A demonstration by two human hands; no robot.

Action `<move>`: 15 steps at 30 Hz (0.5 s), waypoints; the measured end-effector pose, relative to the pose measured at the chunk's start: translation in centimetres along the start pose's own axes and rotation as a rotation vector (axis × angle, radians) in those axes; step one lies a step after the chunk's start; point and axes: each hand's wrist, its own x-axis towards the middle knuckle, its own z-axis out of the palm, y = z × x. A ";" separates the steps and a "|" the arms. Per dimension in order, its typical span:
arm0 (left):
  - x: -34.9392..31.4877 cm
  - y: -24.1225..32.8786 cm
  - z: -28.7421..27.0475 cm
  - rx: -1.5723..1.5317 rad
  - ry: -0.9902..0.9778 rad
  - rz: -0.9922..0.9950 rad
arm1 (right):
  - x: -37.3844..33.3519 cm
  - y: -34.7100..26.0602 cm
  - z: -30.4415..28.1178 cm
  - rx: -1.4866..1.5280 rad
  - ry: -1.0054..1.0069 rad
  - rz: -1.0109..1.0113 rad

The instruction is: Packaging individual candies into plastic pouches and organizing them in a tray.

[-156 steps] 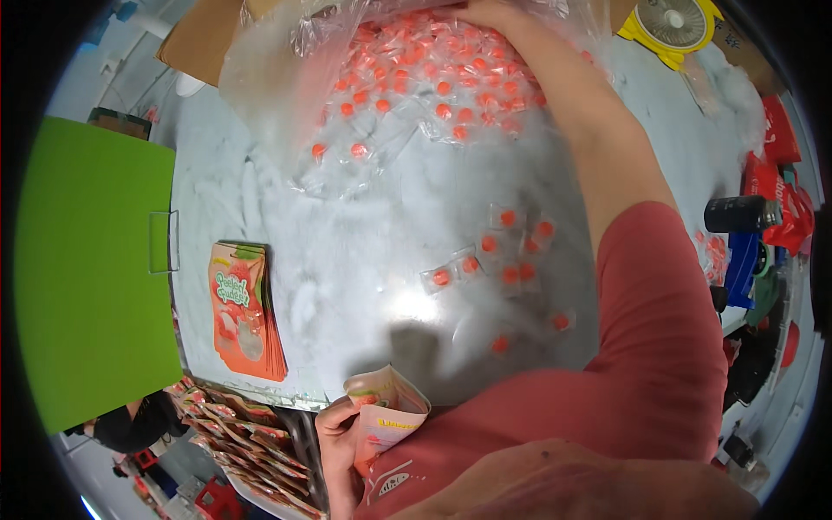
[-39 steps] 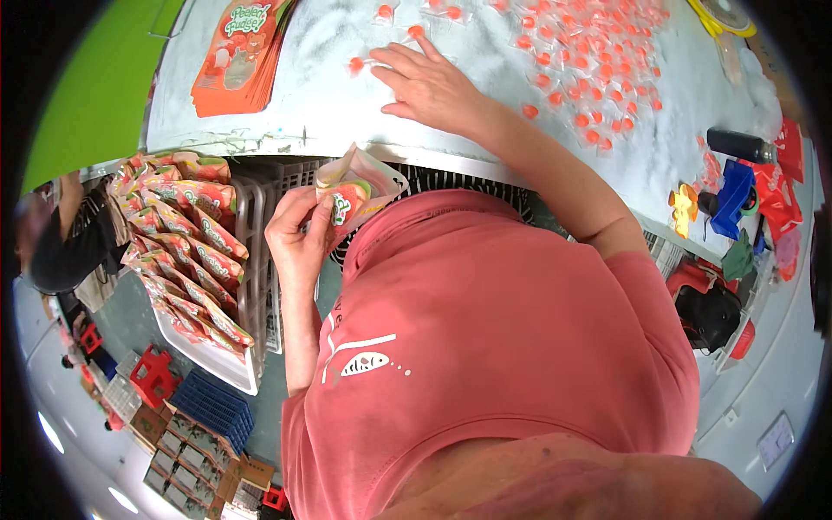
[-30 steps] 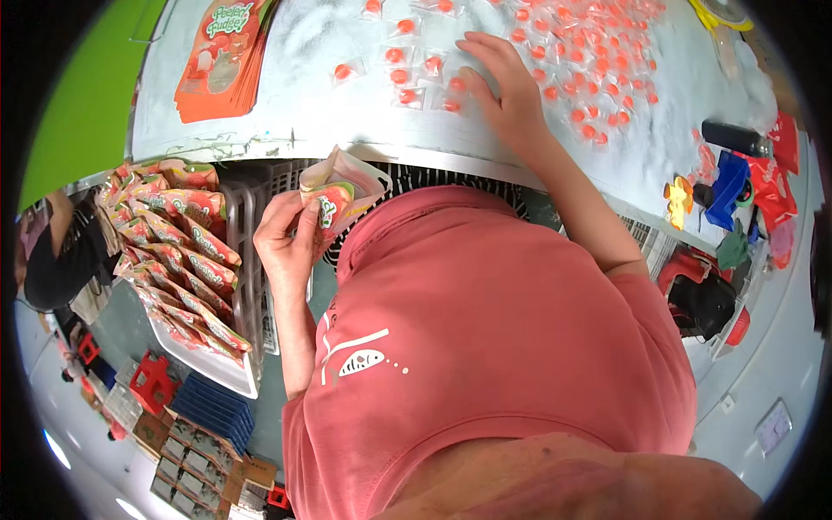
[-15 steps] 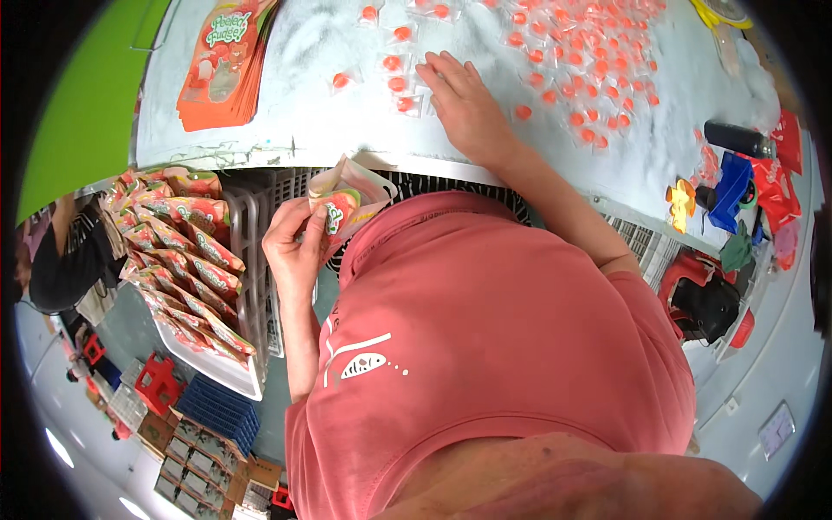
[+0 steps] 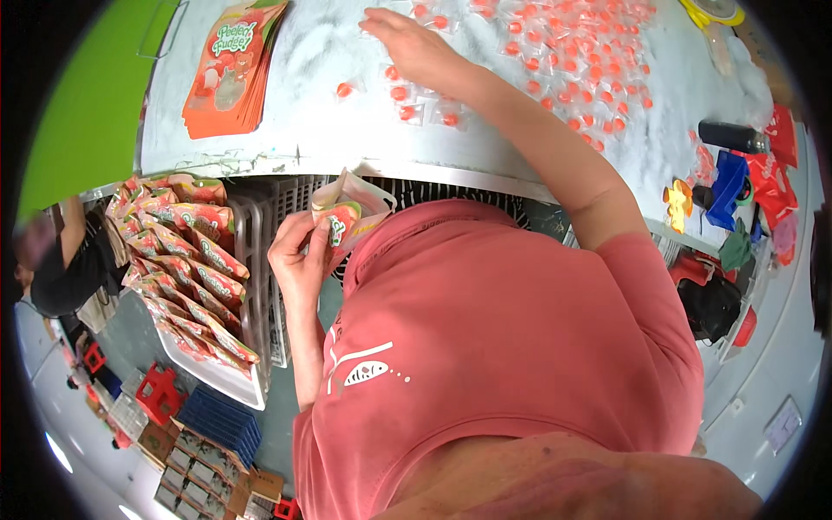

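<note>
Pouch point(image 5: 348, 217), mouth open, pale inside, red-and-green printed front, pinched between fingers of left hand point(image 5: 300, 251), right hand point(image 5: 418, 57) over desk point(image 5: 303, 104), fingers extended

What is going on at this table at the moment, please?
A person holds a gaping pouch in the left hand, just off the near edge of the table. The right hand is over the table beside loose wrapped sweets; whether it touches any is unclear. More sweets lie to the right, a stack of flat pouches to the left, and rows of pouches sit in a white tray.
</note>
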 end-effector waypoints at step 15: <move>0.8 0.1 0.7 -0.031 -0.044 -0.014 | -1.2 5.7 -2.6 -0.111 0.180 -0.014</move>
